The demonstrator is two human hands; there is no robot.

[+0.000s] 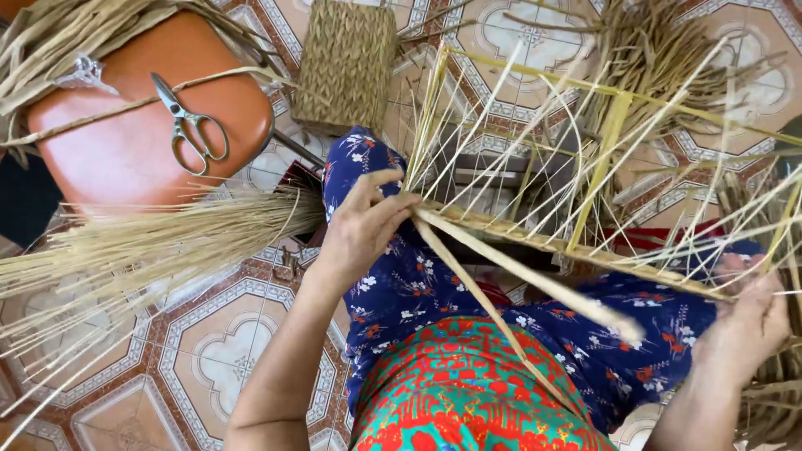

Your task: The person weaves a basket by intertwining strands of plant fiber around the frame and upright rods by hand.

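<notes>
Gripping a woven rim [585, 250] over the lap, left hand [363, 225] pinches one end, right hand [748, 321] clasps the other; it runs crosswise, hemmed by upright straw strands [501, 142], scissors [190, 125] well apart.

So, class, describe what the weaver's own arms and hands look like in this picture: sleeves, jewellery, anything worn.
Both forearms are bare, with no sleeves reaching them. The left hand and right hand wear no gloves, and no rings, bracelets or watch are visible. Fingernails look short and unpainted.

My left hand [363, 225] is raised, fingers pinched together; my right hand [748, 321] sits lower, fingers curled closed, both forearms bare.
</notes>
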